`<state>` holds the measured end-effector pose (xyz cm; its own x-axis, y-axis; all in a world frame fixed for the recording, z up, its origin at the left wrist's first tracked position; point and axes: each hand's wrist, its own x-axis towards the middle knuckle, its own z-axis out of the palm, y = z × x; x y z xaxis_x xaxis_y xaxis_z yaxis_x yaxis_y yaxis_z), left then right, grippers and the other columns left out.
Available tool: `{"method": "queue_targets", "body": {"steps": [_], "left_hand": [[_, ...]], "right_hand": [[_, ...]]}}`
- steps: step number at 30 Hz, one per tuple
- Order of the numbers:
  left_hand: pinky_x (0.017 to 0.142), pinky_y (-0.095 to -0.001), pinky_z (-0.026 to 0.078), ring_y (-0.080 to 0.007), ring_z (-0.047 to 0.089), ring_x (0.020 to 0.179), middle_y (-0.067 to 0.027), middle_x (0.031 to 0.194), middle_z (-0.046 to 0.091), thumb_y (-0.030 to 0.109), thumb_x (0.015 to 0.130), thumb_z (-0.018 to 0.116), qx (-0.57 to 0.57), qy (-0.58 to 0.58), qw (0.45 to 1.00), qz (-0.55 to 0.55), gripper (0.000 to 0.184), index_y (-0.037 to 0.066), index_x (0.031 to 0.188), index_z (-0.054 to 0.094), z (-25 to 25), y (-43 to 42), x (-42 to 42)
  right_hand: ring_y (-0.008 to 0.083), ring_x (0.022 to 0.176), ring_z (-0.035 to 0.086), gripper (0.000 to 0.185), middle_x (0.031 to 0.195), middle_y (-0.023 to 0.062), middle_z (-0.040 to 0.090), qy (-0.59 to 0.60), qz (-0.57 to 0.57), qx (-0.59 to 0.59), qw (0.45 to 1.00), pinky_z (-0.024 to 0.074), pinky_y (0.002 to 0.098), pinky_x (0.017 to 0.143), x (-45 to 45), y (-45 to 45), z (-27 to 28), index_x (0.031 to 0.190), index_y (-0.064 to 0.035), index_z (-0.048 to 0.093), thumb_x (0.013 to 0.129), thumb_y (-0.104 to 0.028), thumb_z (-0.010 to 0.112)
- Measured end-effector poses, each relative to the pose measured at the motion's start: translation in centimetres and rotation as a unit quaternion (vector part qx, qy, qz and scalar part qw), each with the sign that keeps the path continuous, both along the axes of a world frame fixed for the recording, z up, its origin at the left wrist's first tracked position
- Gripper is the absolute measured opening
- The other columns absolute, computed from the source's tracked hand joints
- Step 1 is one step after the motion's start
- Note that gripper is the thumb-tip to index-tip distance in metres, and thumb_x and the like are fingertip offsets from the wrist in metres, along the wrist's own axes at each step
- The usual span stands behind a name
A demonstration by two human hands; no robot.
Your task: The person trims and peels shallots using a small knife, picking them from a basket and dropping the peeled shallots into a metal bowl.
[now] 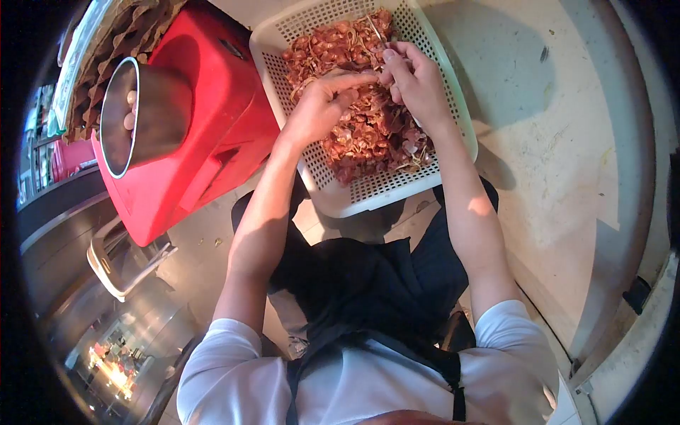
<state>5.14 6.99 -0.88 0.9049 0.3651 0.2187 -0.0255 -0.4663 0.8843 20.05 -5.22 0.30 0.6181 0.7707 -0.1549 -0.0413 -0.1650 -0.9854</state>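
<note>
A white perforated plastic basket (340, 205) holds a heap of red shallots (354, 145) with papery skins and dry roots. My right hand (423, 88) is closed around a small knife (375, 28), its thin blade slanting up and left over the shallots. From the left, my left hand (319, 106) reaches over the heap, its fingertips meeting the fingers of my right hand. Whatever is pinched between these fingertips is too small and covered to make out.
On a red plastic box (219, 92) at the left stands a metal pot (159, 113) with a few small round pale-pink pieces (130, 110) inside. Brown egg trays (106, 64) are stacked behind it. A pale curved wall or panel (552, 142) borders the right side.
</note>
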Motion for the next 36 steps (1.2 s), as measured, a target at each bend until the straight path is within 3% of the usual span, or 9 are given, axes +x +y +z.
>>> {"method": "queue_targets", "body": {"steps": [6, 8, 10, 11, 13, 16, 20, 26, 36], "left_hand": [[0.052, -0.0223, 0.047, -0.008, 0.061, 0.065, -0.0073, 0.09, 0.068, 0.023, 0.101, 0.051, -0.194, 0.173, 0.964, 0.051, 0.029, -0.003, 0.114, 0.055, 2.7, -1.2, -0.2], [0.051, -0.0227, 0.046, -0.0076, 0.06, 0.064, -0.0065, 0.087, 0.067, 0.025, 0.102, 0.05, -0.201, 0.201, 0.957, 0.059, 0.03, -0.002, 0.112, 0.056, 3.3, -1.2, -0.1], [0.051, -0.0224, 0.045, -0.006, 0.057, 0.064, -0.0045, 0.082, 0.065, 0.027, 0.102, 0.05, -0.181, 0.23, 0.954, 0.062, 0.029, 0.0, 0.108, 0.058, 3.8, -1.1, 0.1], [0.052, -0.022, 0.045, -0.0054, 0.055, 0.064, -0.003, 0.082, 0.063, 0.027, 0.102, 0.05, -0.132, 0.193, 0.97, 0.064, 0.029, 0.001, 0.109, 0.059, 3.2, -0.9, 0.0], [0.053, -0.0211, 0.044, -0.0043, 0.052, 0.065, -0.0002, 0.08, 0.06, 0.028, 0.102, 0.052, -0.034, 0.116, 0.99, 0.068, 0.028, 0.003, 0.112, 0.061, 1.9, -0.4, -0.1], [0.059, -0.0216, 0.047, -0.0078, 0.053, 0.064, -0.0024, 0.098, 0.065, 0.025, 0.1, 0.054, -0.222, 0.08, 0.97, 0.064, 0.028, 0.005, 0.116, 0.065, 2.0, -0.3, -0.1], [0.061, -0.0215, 0.049, -0.0075, 0.056, 0.071, -0.0013, 0.089, 0.063, 0.019, 0.098, 0.059, -0.318, 0.048, 0.944, 0.071, 0.034, 0.004, 0.128, 0.055, 2.2, -0.3, 0.0], [0.064, -0.0243, 0.054, -0.0132, 0.065, 0.085, -0.0075, 0.103, 0.067, 0.009, 0.093, 0.063, -0.406, 0.006, 0.907, 0.106, 0.026, 0.001, 0.117, 0.056, 1.2, 0.4, 0.0], [0.067, -0.0257, 0.057, -0.0168, 0.067, 0.088, -0.0102, 0.098, 0.068, 0.007, 0.091, 0.066, -0.444, -0.032, 0.873, 0.198, 0.026, -0.002, 0.114, 0.059, 1.4, 0.4, 0.1]], "right_hand": [[0.0124, 0.059, 0.063, 0.036, 0.078, 0.0094, 0.07, -0.068, -0.013, 0.016, 0.997, 0.0502, 0.0258, 0.054, -0.5, 0.3, -0.6, 0.11, 0.002, 0.06, 0.095, -0.031, 0.06], [0.014, 0.063, 0.066, 0.038, 0.08, 0.0108, 0.071, -0.093, -0.003, 0.015, 0.996, 0.0518, 0.027, 0.057, -0.8, 0.4, -0.7, 0.111, 0.0024, 0.059, 0.095, -0.032, 0.059], [0.015, 0.066, 0.067, 0.041, 0.082, 0.0119, 0.071, -0.024, 0.008, -0.037, 0.999, 0.0522, 0.0283, 0.059, -0.8, 0.2, 0.5, 0.112, 0.0029, 0.059, 0.096, -0.034, 0.057], [0.0156, 0.067, 0.067, 0.042, 0.083, 0.0125, 0.071, 0.01, 0.014, -0.063, 0.998, 0.0525, 0.029, 0.059, -0.8, 0.2, 1.1, 0.113, 0.0031, 0.059, 0.096, -0.035, 0.057], [0.0146, 0.061, 0.064, 0.043, 0.082, 0.0116, 0.07, -0.061, 0.01, -0.035, 0.997, 0.0504, 0.0282, 0.056, -1.1, 0.4, 0.0, 0.115, 0.0028, 0.058, 0.097, -0.036, 0.055], [0.0126, 0.058, 0.061, 0.043, 0.08, 0.0097, 0.067, -0.052, 0.008, -0.041, 0.998, 0.0479, 0.0272, 0.053, -1.2, 0.4, 0.3, 0.119, 0.0023, 0.057, 0.098, -0.035, 0.053], [0.0101, 0.063, 0.06, 0.041, 0.079, 0.0071, 0.065, 0.065, 0.023, 0.033, 0.997, 0.047, 0.0256, 0.053, -1.3, 0.2, 0.3, 0.123, 0.0019, 0.054, 0.1, -0.032, 0.051], [0.009, 0.066, 0.059, 0.036, 0.082, 0.0052, 0.063, 0.005, 0.073, 0.076, 0.994, 0.0482, 0.0249, 0.058, -2.7, 0.4, 0.6, 0.121, 0.0022, 0.054, 0.099, -0.025, 0.054], [0.0098, 0.062, 0.059, 0.034, 0.069, 0.0047, 0.063, -0.087, 0.078, 0.088, 0.989, 0.0481, 0.0273, 0.056, -3.4, 0.6, 0.3, 0.122, 0.0016, 0.053, 0.095, -0.019, 0.058]]}}
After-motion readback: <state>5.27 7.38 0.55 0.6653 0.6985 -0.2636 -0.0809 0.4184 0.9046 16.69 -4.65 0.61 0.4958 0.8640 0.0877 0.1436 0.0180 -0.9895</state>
